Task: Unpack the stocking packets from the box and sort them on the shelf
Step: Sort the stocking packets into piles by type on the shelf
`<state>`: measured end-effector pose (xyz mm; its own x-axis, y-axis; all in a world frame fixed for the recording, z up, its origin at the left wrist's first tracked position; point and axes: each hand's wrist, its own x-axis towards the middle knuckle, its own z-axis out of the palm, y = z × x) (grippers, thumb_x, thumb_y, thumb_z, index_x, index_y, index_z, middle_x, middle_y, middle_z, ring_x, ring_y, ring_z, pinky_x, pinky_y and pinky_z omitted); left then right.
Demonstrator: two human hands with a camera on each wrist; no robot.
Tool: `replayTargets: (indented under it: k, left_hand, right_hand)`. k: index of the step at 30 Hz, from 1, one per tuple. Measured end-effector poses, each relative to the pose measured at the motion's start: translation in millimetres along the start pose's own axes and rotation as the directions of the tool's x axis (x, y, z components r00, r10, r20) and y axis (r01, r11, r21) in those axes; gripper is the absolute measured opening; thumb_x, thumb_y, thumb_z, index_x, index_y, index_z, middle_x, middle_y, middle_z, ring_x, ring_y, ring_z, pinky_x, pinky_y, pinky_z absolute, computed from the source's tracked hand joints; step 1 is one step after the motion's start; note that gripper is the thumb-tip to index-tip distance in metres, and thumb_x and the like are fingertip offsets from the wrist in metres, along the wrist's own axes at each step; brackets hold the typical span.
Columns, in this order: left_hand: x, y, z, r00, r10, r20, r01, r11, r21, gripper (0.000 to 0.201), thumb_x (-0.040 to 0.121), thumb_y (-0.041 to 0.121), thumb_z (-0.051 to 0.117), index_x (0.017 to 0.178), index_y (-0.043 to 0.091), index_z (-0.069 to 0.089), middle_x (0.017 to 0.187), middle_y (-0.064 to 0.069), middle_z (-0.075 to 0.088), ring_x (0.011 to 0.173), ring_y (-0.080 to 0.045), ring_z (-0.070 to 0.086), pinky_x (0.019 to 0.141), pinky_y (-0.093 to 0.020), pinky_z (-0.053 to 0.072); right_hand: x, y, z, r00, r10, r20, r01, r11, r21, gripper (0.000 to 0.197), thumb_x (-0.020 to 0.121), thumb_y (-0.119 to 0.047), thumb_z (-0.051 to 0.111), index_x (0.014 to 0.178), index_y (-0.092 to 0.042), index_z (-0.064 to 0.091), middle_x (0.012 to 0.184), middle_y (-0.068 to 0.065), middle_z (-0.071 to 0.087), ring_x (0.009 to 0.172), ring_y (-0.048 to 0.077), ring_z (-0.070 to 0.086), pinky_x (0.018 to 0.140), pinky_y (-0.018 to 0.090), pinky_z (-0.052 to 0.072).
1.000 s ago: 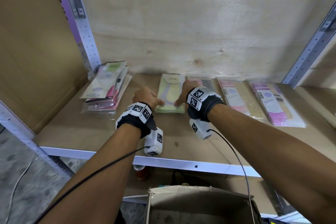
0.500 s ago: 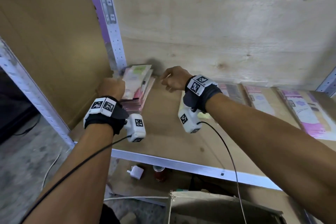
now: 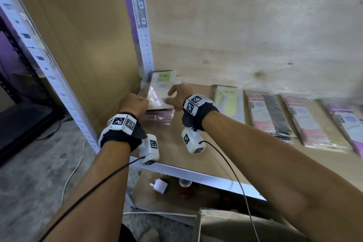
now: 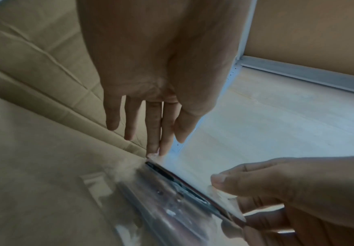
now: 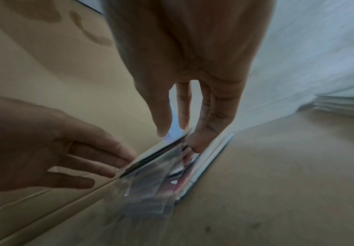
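A stack of stocking packets (image 3: 160,92) in clear wrap lies in the shelf's back left corner, a green-labelled packet on top. My left hand (image 3: 135,102) is at its left edge; in the left wrist view its straight fingers (image 4: 159,146) touch the stack's (image 4: 172,199) edge. My right hand (image 3: 172,96) is at the stack's right side. The left wrist view shows its thumb on top and its fingers curled under the edge. In the right wrist view the right hand (image 5: 178,136) sits on the stack (image 5: 155,179), with the left hand (image 5: 87,166) opposite.
Sorted piles lie in a row to the right: green (image 3: 229,102), pink and black (image 3: 269,114), pink (image 3: 310,124), purple (image 3: 349,122). A perforated shelf post (image 3: 141,25) stands behind the stack. The cardboard box (image 3: 235,226) sits below the shelf edge (image 3: 196,175).
Both hands left the green pile and moved left to the mixed stack in the corner. The right hand now holds its right edge and the left touches its left edge.
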<state>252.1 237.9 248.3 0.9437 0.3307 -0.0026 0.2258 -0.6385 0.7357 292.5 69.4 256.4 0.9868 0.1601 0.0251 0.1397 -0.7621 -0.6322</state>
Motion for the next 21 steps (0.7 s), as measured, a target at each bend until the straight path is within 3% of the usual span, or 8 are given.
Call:
replayTargets:
  k: [3, 5, 8, 10, 13, 16, 18, 21]
  left_hand:
    - [-4.3, 5.8, 0.2, 0.999, 0.04, -0.026, -0.039, 0.998, 0.054, 0.025, 0.09, 0.017, 0.059, 0.088, 0.004, 0.08, 0.084, -0.006, 0.068, 0.076, -0.025, 0.057, 0.074, -0.026, 0.04]
    - [-5.6, 8.3, 2.1, 0.997, 0.068, -0.042, -0.064, 0.993, 0.096, 0.025, 0.09, 0.017, 0.059, 0.087, 0.005, 0.08, 0.082, -0.003, 0.067, 0.077, -0.023, 0.058, 0.076, -0.026, 0.043]
    - [-6.7, 13.3, 5.9, 0.994, 0.098, -0.038, -0.092, 0.985, 0.146, 0.024, 0.09, 0.016, 0.058, 0.085, 0.007, 0.08, 0.081, 0.0, 0.063, 0.077, -0.021, 0.057, 0.075, -0.027, 0.044]
    - [-8.6, 19.3, 8.8, 0.993, 0.11, -0.036, -0.107, 0.99, 0.093, 0.022, 0.091, 0.013, 0.058, 0.083, 0.009, 0.078, 0.082, -0.002, 0.066, 0.077, -0.023, 0.058, 0.072, -0.027, 0.042]
    - [-10.3, 28.1, 15.4, 0.986, 0.159, -0.045, -0.161, 0.987, -0.032, 0.018, 0.092, 0.011, 0.06, 0.091, 0.006, 0.077, 0.098, -0.011, 0.074, 0.091, -0.03, 0.068, 0.076, -0.028, 0.046]
    - [-12.3, 36.0, 24.9, 0.981, 0.192, -0.016, -0.192, 0.974, -0.12, 0.017, 0.091, 0.014, 0.065, 0.104, 0.008, 0.076, 0.111, -0.011, 0.073, 0.103, -0.029, 0.067, 0.09, -0.031, 0.051]
    - [-13.1, 40.3, 31.8, 0.987, 0.157, 0.038, -0.146, 0.967, -0.208, 0.023, 0.091, 0.014, 0.067, 0.112, 0.006, 0.073, 0.116, -0.016, 0.071, 0.105, -0.033, 0.068, 0.098, -0.039, 0.053]
    - [-13.6, 44.9, 40.5, 0.987, 0.041, 0.153, 0.012, 0.943, -0.333, 0.031, 0.093, 0.018, 0.067, 0.117, -0.001, 0.065, 0.117, -0.027, 0.068, 0.101, -0.038, 0.069, 0.095, -0.052, 0.055]
  right_hand:
    - [1.6, 9.5, -1.5, 0.998, 0.068, 0.006, -0.068, 0.993, 0.101, 0.042, 0.075, -0.024, 0.083, 0.108, -0.01, 0.062, 0.115, 0.009, 0.058, 0.094, 0.025, 0.063, 0.084, 0.037, 0.056]
    - [0.1, 15.8, -7.1, 0.992, 0.117, 0.041, -0.122, 0.981, 0.152, 0.045, 0.072, -0.02, 0.085, 0.107, -0.009, 0.058, 0.101, 0.008, 0.06, 0.084, 0.027, 0.063, 0.081, 0.043, 0.058]
    - [-4.7, 28.6, -18.3, 0.99, 0.136, 0.031, -0.139, 0.98, 0.143, 0.045, 0.071, -0.02, 0.086, 0.099, -0.015, 0.052, 0.084, 0.003, 0.051, 0.076, 0.024, 0.054, 0.071, 0.035, 0.049]
    - [-10.5, 38.7, -26.7, 0.989, 0.145, 0.023, -0.147, 0.984, 0.099, 0.05, 0.073, -0.022, 0.085, 0.112, -0.014, 0.055, 0.093, 0.003, 0.055, 0.085, 0.023, 0.057, 0.067, 0.03, 0.045]
    - [-19.3, 50.9, -38.1, 0.978, 0.205, 0.028, -0.204, 0.979, -0.021, 0.038, 0.074, -0.026, 0.082, 0.102, -0.014, 0.058, 0.1, 0.014, 0.066, 0.092, 0.031, 0.067, 0.077, 0.037, 0.057]
    - [-30.3, 53.7, -52.6, 0.98, 0.194, -0.047, -0.199, 0.963, -0.182, 0.029, 0.072, -0.021, 0.082, 0.074, -0.011, 0.055, 0.078, 0.009, 0.057, 0.06, 0.023, 0.057, 0.048, 0.023, 0.045]
    - [-37.2, 52.5, -62.5, 0.981, 0.171, -0.091, -0.187, 0.955, -0.23, 0.028, 0.067, -0.016, 0.083, 0.07, -0.008, 0.057, 0.077, 0.008, 0.057, 0.053, 0.019, 0.051, 0.04, 0.019, 0.038]
    - [-48.8, 51.7, -75.4, 0.988, 0.151, -0.034, -0.155, 0.959, -0.236, 0.027, 0.069, -0.016, 0.082, 0.085, -0.001, 0.067, 0.09, 0.012, 0.068, 0.071, 0.025, 0.068, 0.064, 0.033, 0.06]
